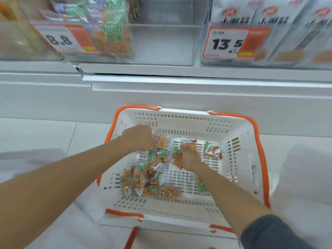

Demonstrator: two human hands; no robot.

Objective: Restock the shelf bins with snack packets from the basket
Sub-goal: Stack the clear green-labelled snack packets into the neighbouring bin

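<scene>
A white plastic basket point(181, 123) with orange handles sits on the floor below the shelf. Several small clear snack packets point(142, 177) with green labels and orange contents lie scattered on its bottom. My left hand point(138, 139) reaches into the far left of the basket and grips a packet point(162, 141) there. My right hand point(189, 158) is in the middle of the basket, fingers curled round packets point(177, 153). One more packet point(212, 150) lies at the far right. A clear shelf bin point(161, 44) above holds the same packets point(111, 35) at its left.
Price tags read 8.8 point(61, 38) and 13.5 point(228, 44). To the right, another clear bin point(287, 56) holds white bags. A white shelf ledge point(197, 81) juts out above the basket. My knees in light trousers flank the basket on the tiled floor.
</scene>
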